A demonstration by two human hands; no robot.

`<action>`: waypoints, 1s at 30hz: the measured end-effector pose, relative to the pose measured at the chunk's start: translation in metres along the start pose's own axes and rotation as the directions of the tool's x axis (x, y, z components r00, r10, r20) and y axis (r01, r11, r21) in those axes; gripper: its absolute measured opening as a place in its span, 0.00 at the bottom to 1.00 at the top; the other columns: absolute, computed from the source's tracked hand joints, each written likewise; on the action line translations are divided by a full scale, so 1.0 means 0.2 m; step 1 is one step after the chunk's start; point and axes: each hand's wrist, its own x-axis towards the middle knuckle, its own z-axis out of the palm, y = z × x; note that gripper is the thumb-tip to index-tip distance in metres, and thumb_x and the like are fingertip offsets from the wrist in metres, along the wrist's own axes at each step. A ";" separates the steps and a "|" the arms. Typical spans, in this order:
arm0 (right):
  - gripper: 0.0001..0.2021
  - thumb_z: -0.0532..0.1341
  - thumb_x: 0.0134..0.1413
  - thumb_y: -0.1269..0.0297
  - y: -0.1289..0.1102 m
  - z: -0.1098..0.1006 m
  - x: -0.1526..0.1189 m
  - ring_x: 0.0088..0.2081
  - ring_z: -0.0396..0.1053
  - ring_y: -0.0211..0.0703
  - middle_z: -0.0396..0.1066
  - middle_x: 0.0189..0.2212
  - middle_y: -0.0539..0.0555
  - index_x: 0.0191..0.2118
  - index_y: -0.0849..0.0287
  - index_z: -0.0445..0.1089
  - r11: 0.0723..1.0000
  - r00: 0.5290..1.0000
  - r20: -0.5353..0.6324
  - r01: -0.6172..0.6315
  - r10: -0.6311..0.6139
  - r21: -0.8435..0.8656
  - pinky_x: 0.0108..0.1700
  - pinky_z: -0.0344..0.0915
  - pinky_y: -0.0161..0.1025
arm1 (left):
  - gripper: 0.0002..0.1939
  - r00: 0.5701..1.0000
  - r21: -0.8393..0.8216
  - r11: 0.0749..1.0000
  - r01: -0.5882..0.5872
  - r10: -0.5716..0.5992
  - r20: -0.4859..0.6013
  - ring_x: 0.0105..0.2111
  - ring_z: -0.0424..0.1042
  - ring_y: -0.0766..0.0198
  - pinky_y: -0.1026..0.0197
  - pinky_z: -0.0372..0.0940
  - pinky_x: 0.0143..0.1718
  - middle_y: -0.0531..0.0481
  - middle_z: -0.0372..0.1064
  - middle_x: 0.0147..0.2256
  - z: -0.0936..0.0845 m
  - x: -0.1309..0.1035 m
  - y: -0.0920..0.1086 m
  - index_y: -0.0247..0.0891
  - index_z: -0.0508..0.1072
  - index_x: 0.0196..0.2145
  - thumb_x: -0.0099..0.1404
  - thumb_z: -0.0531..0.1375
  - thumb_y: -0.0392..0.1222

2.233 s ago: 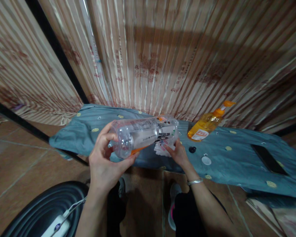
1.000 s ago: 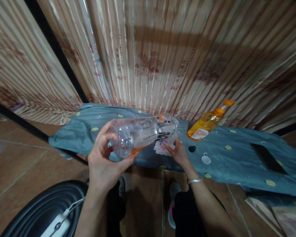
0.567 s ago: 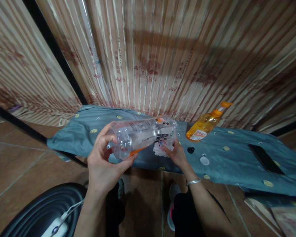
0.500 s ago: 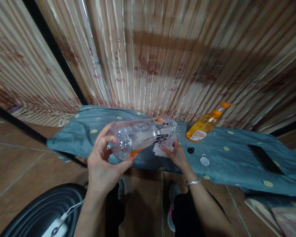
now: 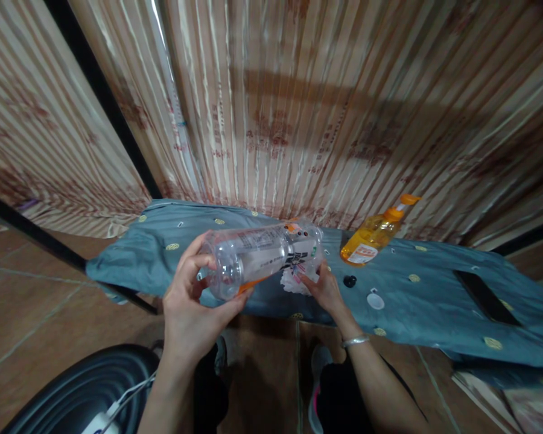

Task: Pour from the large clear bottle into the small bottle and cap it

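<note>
Since before: our view has tipped a little, so the whole scene sits slightly lower in the picture; our hands keep the same grip on the bottle as a second ago.
Left hand [image 5: 190,313]: we hold the base end of the clear plastic bottle [image 5: 257,256], thumb on the near side, fingers [image 5: 194,256] curled over the far side, clamped on it.
Bottle: it lies almost level in the air, base toward us, neck end pointing away to the right, above the near edge of the blue-grey cloth [image 5: 163,253].
Right hand [image 5: 322,288]: our fingertips press a white cloth wad [image 5: 296,282] against the labelled end of the bottle, fingers closed on the wad; a silver bangle [image 5: 355,341] circles this wrist.
Just right of the right fingers: a small black cap [image 5: 350,281] and a white round lid [image 5: 375,299] lie on the cloth.
Beyond them: an orange pump bottle [image 5: 373,237] leans near the striped curtain [image 5: 298,102].
Far right of our fingers: a dark flat phone [image 5: 486,289] lies on the cloth.
</note>
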 end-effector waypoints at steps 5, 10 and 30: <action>0.20 0.62 0.49 0.48 0.01 0.00 0.01 0.36 0.76 0.56 0.77 0.35 0.57 0.44 0.55 0.64 1.000 1.000 0.002 0.012 -0.012 0.009 0.37 0.71 0.48 | 0.23 1.000 0.001 1.000 -0.006 0.006 0.003 0.60 0.65 0.44 0.57 0.77 0.36 0.41 0.62 0.62 0.00 0.00 -0.01 0.41 0.68 0.36 0.44 0.73 0.39; 0.20 0.62 0.49 0.48 0.01 0.01 0.01 0.37 0.76 0.56 0.77 0.36 0.58 0.43 0.56 0.64 1.000 1.000 -0.004 0.020 -0.020 0.002 0.38 0.70 0.48 | 0.23 1.000 -0.003 1.000 -0.013 0.013 0.011 0.60 0.65 0.44 0.57 0.77 0.35 0.40 0.62 0.62 0.00 0.00 -0.01 0.41 0.69 0.37 0.43 0.73 0.39; 0.20 0.61 0.50 0.48 0.03 0.01 0.01 0.38 0.76 0.56 0.77 0.37 0.58 0.44 0.56 0.64 0.999 0.999 0.001 0.045 -0.045 0.023 0.40 0.71 0.49 | 0.23 1.000 0.014 1.000 0.006 -0.006 0.021 0.60 0.65 0.42 0.52 0.77 0.37 0.39 0.62 0.62 -0.01 0.01 -0.01 0.40 0.69 0.35 0.44 0.73 0.41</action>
